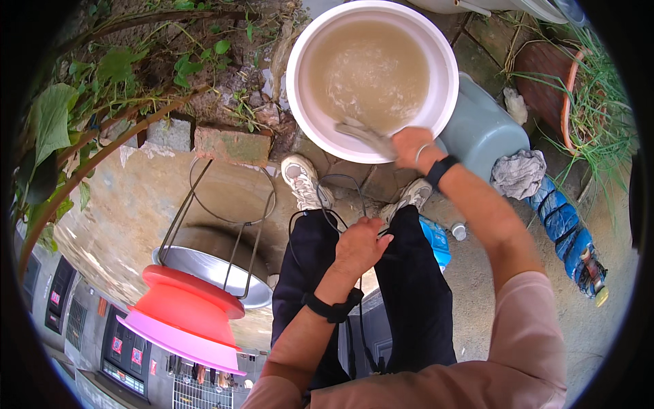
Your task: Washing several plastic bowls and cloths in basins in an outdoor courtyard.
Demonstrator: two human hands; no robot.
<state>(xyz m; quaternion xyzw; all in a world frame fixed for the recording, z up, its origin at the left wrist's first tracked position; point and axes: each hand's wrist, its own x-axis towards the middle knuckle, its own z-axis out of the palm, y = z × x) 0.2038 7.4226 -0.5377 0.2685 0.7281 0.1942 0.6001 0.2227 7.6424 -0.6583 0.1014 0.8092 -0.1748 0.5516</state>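
Observation:
A large white plastic basin (449, 87) with cloudy brown water (370, 71) stands on the paving before my feet. At its near right rim my right hand (413, 145) grips a wet greyish cloth (363, 135), blurred, part of it over the water. My left hand (357, 243) is lower, between my knees, at a looped black cable (327, 179); whether the fingers close on the cable is hidden. A blue-grey plastic bucket (483, 128) lies close to the basin's right side.
A metal stand (235, 255) holds a steel basin (204, 258), with red (184, 307) and pink (173, 345) basins beside it. Bricks (232, 145) edge the planted soil. Rightward are a crumpled grey cloth (519, 174), a blue plastic-wrapped bundle (562, 225), a blue packet (435, 240) and a potted plant (567, 92).

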